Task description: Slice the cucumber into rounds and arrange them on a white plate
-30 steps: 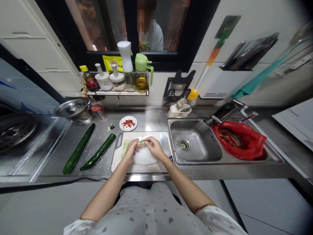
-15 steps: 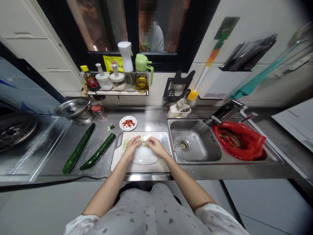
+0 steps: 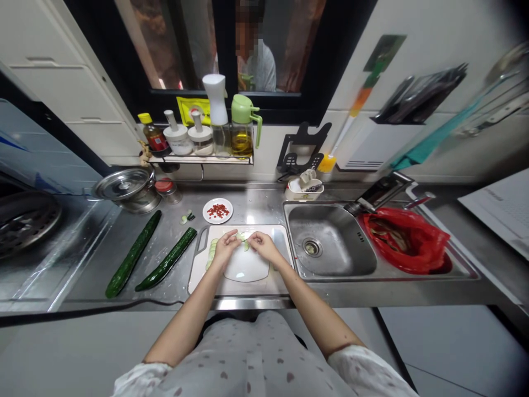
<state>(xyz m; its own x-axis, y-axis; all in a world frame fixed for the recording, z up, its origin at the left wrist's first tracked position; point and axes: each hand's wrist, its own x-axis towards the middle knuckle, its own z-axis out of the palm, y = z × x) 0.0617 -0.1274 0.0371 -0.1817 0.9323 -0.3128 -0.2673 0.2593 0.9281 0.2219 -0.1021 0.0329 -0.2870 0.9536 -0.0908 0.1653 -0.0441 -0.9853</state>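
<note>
Above a white plate (image 3: 247,269) lying on the cutting board (image 3: 202,283), my two hands almost meet. My left hand (image 3: 225,247) is closed, its fingertips pinching a pale green cucumber slice (image 3: 241,236). Thumb and fingers of my right hand (image 3: 264,247) also pinch, at a small cucumber piece (image 3: 247,247) with a dark green edge. Whether the two pieces are joined I cannot tell. More cucumber slices (image 3: 211,252) lie along the board's left side, partly behind my left hand. Two long cucumbers (image 3: 134,255) rest on the counter left of the board; the nearer one has a cut end.
Behind the board sit a small plate of chopped red bits (image 3: 217,211) and cucumber ends (image 3: 187,218). Seasoning bottles stand on a rack (image 3: 202,159). A sink (image 3: 330,264) adjoins on the right, with a red bag (image 3: 430,242) beyond. A lidded pot (image 3: 138,201) stands back left.
The view has tilted slightly, so everything sits a little lower. My fingertips have shifted slightly, and the small cucumber piece shows more clearly below them. Both hands stay over the plate.
</note>
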